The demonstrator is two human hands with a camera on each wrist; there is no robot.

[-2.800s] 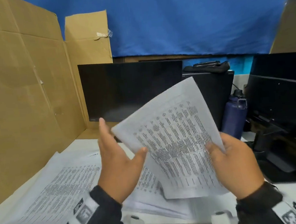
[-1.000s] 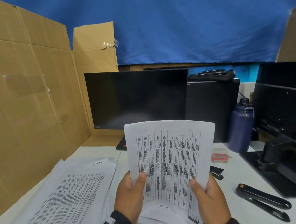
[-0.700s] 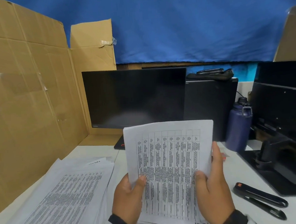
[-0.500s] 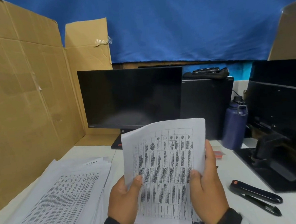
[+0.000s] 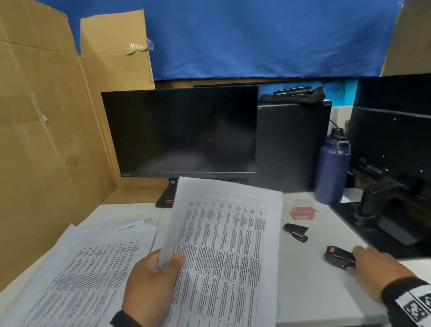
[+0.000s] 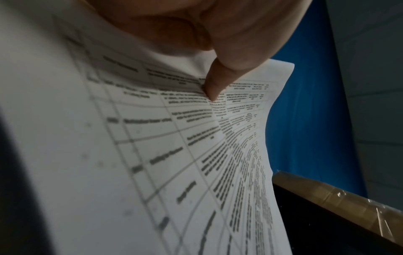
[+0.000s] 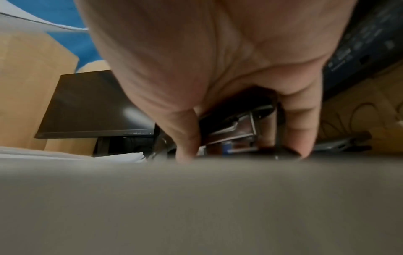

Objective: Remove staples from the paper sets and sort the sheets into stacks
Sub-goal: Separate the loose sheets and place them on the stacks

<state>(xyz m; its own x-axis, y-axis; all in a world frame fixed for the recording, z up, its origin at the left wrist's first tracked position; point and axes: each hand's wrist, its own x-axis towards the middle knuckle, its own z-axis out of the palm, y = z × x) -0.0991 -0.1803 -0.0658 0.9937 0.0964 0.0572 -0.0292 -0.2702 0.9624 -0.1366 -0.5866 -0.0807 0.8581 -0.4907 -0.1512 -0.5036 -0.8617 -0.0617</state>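
On the white desk point(image 5: 318, 294) in front of me, my left hand point(image 5: 151, 286) holds a printed paper set point(image 5: 223, 259) up off the surface, thumb pinched over its left edge and the other fingers hidden behind the sheets; the left wrist view shows only that thumb pressing the page. My right hand point(image 5: 377, 267) reaches to the black stapler point(image 5: 339, 256) with the red tab, covering its near end. In the right wrist view the thumb and a finger come down on either side of the metal body, tips at the desk, but blur keeps me from telling whether they actually clamp it. A loose stack of sheets point(image 5: 72, 283) lies to the left, its near edge cut off. A small black staple remover point(image 5: 296, 232) and a red staple box point(image 5: 303, 212) sit beyond.
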